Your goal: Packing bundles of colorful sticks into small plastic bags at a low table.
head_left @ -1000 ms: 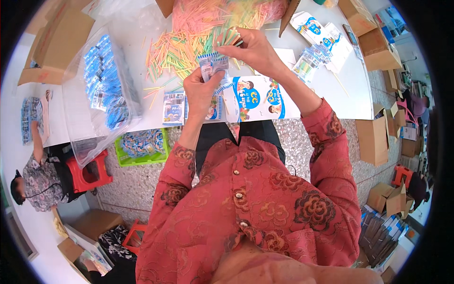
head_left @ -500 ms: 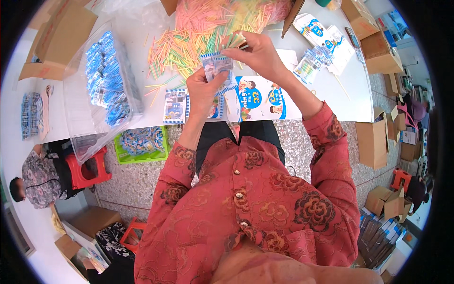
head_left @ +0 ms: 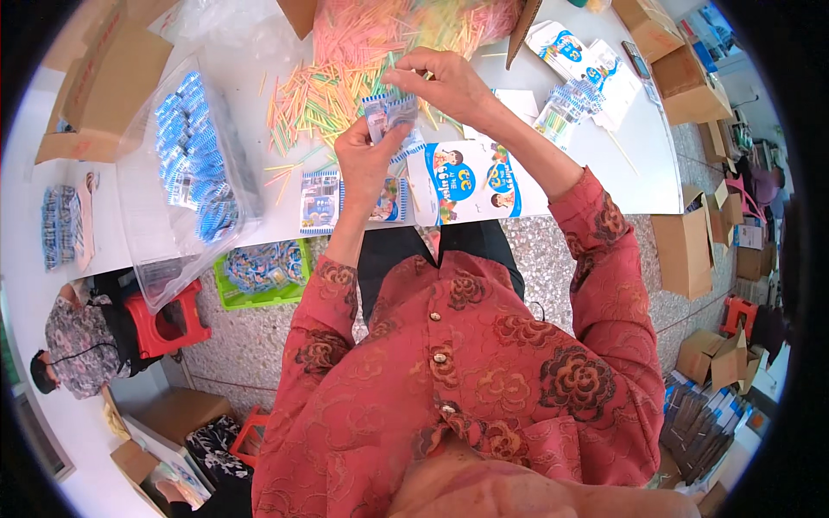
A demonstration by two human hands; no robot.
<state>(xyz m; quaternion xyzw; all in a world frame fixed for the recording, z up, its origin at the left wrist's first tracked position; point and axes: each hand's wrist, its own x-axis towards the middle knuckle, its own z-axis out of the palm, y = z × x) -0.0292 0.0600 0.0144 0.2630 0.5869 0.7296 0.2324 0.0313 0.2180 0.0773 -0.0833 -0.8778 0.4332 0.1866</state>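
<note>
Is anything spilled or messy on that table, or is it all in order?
The thin coloured sticks look spilled: they lie loose in a wide heap on the white table, strays pointing every way. The left hand holds a small packet just below the heap; the right hand pinches above it.

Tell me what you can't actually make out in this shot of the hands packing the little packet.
- Head view: whatever the right hand pinches is hidden by its curled fingers.
- The small packet in the left hand: its contents are too small to tell.
- The pile of coloured sticks is cut off by the top edge.
- The clear bag of blue packets: individual packets blur together near the rim.
</note>
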